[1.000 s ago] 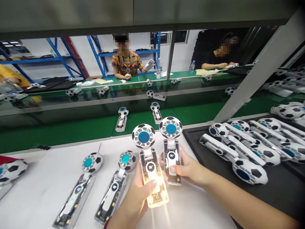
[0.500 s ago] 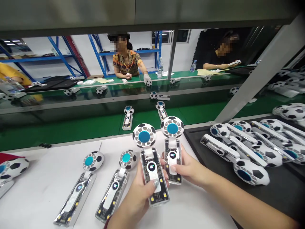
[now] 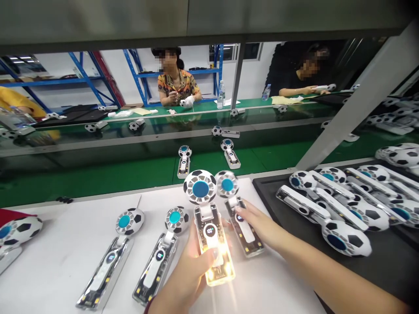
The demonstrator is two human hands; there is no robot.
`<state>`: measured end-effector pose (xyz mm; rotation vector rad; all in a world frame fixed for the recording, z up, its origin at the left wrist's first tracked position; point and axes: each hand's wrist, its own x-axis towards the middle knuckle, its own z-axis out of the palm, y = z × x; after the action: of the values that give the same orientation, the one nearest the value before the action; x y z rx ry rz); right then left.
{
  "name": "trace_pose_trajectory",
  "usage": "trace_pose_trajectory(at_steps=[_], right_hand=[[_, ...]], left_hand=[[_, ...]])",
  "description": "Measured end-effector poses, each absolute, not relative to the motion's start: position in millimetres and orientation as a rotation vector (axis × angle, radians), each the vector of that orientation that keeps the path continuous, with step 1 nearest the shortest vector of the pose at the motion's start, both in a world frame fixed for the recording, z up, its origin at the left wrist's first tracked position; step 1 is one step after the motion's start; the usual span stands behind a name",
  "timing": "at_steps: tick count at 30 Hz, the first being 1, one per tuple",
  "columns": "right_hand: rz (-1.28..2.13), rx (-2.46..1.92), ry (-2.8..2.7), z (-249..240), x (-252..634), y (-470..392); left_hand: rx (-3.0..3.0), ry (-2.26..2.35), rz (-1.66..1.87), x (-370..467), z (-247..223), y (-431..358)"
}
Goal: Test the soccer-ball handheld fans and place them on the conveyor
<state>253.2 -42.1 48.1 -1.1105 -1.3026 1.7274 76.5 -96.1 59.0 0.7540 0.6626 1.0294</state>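
Note:
My left hand [image 3: 196, 264] is wrapped round a handheld fan [image 3: 205, 212] with a soccer-ball head. Its thumb presses the white control strip, the small display reads 100, and the lamps at the lower end glow yellow. Beside it, my right hand [image 3: 260, 222] grips a second soccer-ball fan [image 3: 247, 240], tilted with its lower end to the right and its lamps dark. To the left on the white surface lie two more fans, a nearer one [image 3: 152, 270] and a farther-left one [image 3: 103, 274], both with lit displays.
A black tray [image 3: 363, 279] at right holds several fans. Beyond the white table [image 3: 49, 270], a green conveyor belt [image 3: 98, 170] carries fans. A sloping metal post [image 3: 340, 104] stands at right. Across the belt, co-workers [image 3: 178, 85] sit; one handles a fan.
The left fan's lamps have lit and its display went from 80 to 100. My right hand has tilted its fan. Fans on the near belt shifted right; a co-worker's gloved hand drew back.

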Motion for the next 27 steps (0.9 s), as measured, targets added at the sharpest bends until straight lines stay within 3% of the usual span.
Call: trace_pose_trajectory(at_steps=[8,27], right_hand=[[1.296,-1.778,-2.086,47.4,258.4,-42.8],[1.205,-1.804,-2.157,46.0,256.9,-44.8]], left_hand=[[0.674,0.645,1.057,69.8,65.1,-96.2],[0.669,0.559,1.083,71.8,60.9,-93.7]])
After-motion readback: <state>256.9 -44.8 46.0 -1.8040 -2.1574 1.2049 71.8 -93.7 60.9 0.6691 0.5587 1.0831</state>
